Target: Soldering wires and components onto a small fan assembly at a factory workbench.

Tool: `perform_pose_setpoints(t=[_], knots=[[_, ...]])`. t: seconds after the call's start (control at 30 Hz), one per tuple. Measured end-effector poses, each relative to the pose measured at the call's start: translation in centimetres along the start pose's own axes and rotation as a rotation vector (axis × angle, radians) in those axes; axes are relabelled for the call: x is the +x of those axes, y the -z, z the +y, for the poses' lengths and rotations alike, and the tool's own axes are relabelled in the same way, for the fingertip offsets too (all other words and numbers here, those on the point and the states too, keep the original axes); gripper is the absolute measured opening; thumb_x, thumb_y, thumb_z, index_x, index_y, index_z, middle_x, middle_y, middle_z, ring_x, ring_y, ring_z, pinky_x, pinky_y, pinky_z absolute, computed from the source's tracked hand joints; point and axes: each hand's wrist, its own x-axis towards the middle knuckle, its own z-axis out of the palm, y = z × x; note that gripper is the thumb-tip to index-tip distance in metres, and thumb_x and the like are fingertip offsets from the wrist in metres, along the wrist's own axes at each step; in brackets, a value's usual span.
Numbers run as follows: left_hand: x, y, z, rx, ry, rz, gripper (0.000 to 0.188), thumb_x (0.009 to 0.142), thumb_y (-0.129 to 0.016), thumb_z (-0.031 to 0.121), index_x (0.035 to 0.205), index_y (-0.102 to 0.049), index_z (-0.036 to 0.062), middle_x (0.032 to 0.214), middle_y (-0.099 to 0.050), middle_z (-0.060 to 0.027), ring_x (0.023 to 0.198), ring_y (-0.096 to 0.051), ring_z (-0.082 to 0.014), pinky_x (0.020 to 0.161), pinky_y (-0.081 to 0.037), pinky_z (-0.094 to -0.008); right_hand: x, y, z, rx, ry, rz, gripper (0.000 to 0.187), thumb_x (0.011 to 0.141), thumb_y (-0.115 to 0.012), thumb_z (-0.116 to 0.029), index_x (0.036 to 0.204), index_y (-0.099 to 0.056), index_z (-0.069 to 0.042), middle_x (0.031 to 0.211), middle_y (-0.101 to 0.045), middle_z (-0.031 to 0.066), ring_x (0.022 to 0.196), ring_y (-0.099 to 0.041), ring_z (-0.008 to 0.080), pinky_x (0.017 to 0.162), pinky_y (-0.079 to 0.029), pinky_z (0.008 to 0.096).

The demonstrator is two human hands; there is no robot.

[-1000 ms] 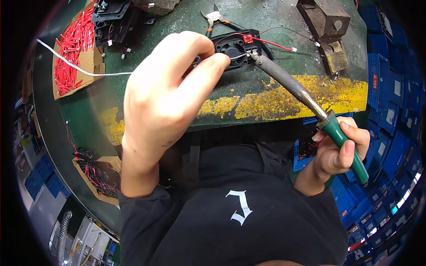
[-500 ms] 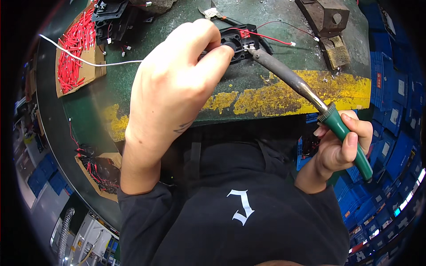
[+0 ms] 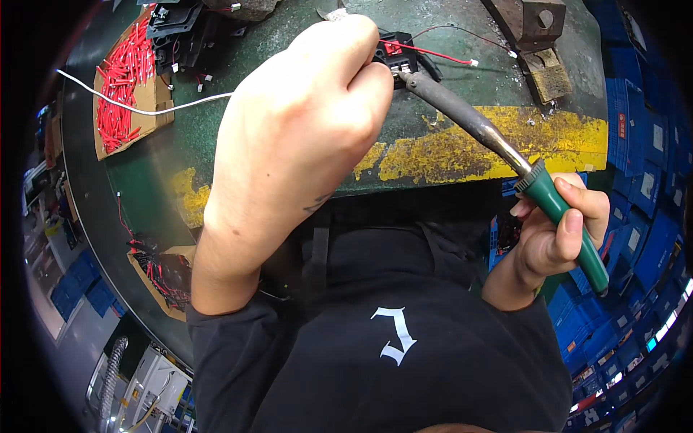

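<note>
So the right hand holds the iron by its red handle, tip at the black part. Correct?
Handle colour is wrong: the head view shows a green handle. The right hand does hold the iron by it, tip at the black part.

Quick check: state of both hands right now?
Left hand: fingers curled by the black plastic module; whether it grips anything is hidden.
Right hand: closed, holding the green-handled soldering iron.

L hand point(image 3: 299, 108) hides end of wht. wire point(image 3: 153, 112) & part of blk. module point(image 3: 414, 58). Soldering iron point(image 3: 501, 143): tip contact too small to confirm. Pliers point(image 3: 333, 13), far side, part. obscured.
</note>
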Motion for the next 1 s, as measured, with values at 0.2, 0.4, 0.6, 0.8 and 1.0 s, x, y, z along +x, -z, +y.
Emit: perform_pose_setpoints(t=[0.2,0.4,0.6,0.8,1.0], knots=[[1.4,1.8,1.6,0.035,-0.066,-0.019,0.019,0.068,-0.064,-0.004,0.087,-0.065,-0.0013,0.084,-0.054,-0.0097,0.075,-0.06,-0.0256,0.064,-0.05,-0.0332,-0.2,0.0,0.2,0.001,0.004,-0.005,0.029,0.089,-0.049,-0.022,0.1,-0.055,0.005,0.073,-0.06,0.024,0.047,-0.054,0.0194,0.043,-0.045,0.026],[1.5,1.8,1.6,0.021,-0.056,-0.043,0.02,0.069,-0.066,-0.005,0.088,-0.067,0.0003,0.086,-0.056,-0.008,0.075,-0.061,-0.0237,0.064,-0.05,-0.0319,-0.2,-0.1,0.3,0.011,0.013,0.006,0.029,0.089,-0.051,-0.023,0.099,-0.055,0.004,0.071,-0.059,0.0225,0.046,-0.055,0.0193,0.041,-0.045,0.0252],[1.8,0.9,1.0,0.008,-0.046,-0.035,0.02,0.069,-0.067,-0.005,0.089,-0.067,0.0007,0.086,-0.056,-0.0077,0.075,-0.061,-0.0232,0.064,-0.05,-0.0316,-0.4,-0.4,0.7,0.022,0.027,0.044,0.03,0.09,-0.051,-0.024,0.1,-0.055,0.004,0.072,-0.059,0.0226,0.045,-0.055,0.0194,0.04,-0.045,0.0252],[1.3,1.4,0.9,0.003,-0.036,-0.023,0.021,0.069,-0.067,-0.005,0.089,-0.067,0.001,0.086,-0.057,-0.0075,0.075,-0.061,-0.0225,0.064,-0.05,-0.0312,-0.7,-0.1,0.8,0.037,0.028,0.019,0.031,0.092,-0.048,-0.026,0.101,-0.055,0.002,0.075,-0.06,0.0264,0.045,-0.053,0.0205,0.04,-0.046,0.0264],[1.3,1.1,0.8,-0.008,-0.027,-0.007,0.021,0.069,-0.068,-0.006,0.089,-0.068,0.0014,0.086,-0.057,-0.0072,0.075,-0.061,-0.0219,0.064,-0.049,-0.0308,-0.7,-0.4,1.0,0.045,0.017,0.034,0.033,0.093,-0.05,-0.028,0.102,-0.055,0.003,0.074,-0.06,0.0251,0.045,-0.055,0.0199,0.04,-0.047,0.0256]])
